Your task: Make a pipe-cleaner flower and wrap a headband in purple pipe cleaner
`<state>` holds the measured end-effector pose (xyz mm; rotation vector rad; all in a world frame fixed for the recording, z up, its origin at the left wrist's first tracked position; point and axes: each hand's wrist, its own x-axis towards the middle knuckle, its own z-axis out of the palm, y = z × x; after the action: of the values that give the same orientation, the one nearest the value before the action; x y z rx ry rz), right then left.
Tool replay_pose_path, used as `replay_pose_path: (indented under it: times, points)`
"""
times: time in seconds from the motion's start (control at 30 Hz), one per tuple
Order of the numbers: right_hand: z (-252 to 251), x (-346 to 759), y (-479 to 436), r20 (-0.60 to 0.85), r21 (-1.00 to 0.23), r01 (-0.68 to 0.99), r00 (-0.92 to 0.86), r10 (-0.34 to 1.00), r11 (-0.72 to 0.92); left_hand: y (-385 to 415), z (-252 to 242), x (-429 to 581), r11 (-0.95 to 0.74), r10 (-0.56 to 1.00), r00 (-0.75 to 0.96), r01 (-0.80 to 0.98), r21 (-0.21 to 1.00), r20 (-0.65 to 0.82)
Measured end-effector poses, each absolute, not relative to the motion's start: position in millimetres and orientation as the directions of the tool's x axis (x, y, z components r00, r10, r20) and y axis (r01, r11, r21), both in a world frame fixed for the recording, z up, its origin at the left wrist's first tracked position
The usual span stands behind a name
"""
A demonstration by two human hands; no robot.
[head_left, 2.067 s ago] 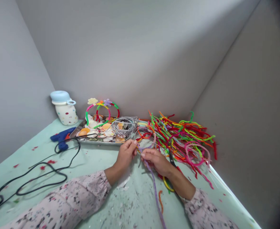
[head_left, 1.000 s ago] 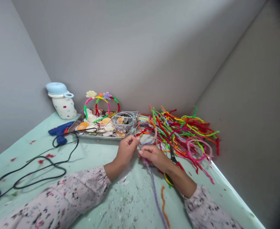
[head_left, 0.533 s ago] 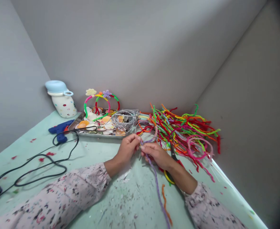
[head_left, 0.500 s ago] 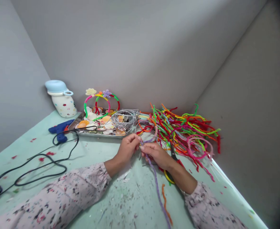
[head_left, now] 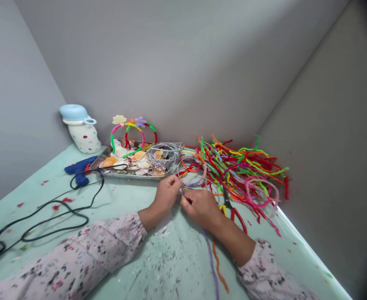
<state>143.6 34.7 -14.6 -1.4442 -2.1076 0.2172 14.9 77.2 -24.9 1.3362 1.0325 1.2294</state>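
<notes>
Across a pale green table, a person in flowered sleeves works at a wire loop [head_left: 205, 171] partly wrapped in fuzzy colored stems. From the head view, the left hand [head_left: 167, 195] pinches the loop's near edge between thumb and forefinger; the right hand [head_left: 200, 208], just beside it, curls closed around a purple fuzzy stem [head_left: 212, 262], whose tail runs out below the wrist toward the near side of the table. The loop sits in front of both hands; exactly where stem meets wire is hidden by fingers. An orange stem [head_left: 218, 268] lies near the purple tail. Beyond the right hand rest a red-handled tool [head_left: 241, 220] and a bright heap of stems [head_left: 238, 166]. Behind the left hand, a metal tray [head_left: 136, 177] bears shells [head_left: 120, 163], coiled wire [head_left: 167, 155] and two flower-topped hoops [head_left: 112, 139]. Farther left are a blue glue gun [head_left: 81, 167] and a lidded bottle [head_left: 86, 138].
</notes>
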Motion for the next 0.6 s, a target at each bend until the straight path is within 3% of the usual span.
replay_pose_path:
  times: [0.1,0.27,0.6]
  points:
    - [-15.3,142.8,35.4,0.317,-0.534,0.767,-0.209,0.925,0.357,78.0,-24.7,15.0,-0.105,0.987,0.117,-0.051,0.993,0.11]
    - [-19.2,145.0,38.0,0.223,-0.826,0.481,-0.199,0.954,0.294,76.3,-20.5,12.6,-0.024,0.963,0.261,-0.16,0.987,0.065]
    - [-17.2,146.4,35.8,0.053,-0.962,0.248,-0.249,0.967,0.117,76.8,-20.3,9.8,0.03,0.935,0.348,-0.28,0.96,0.073]
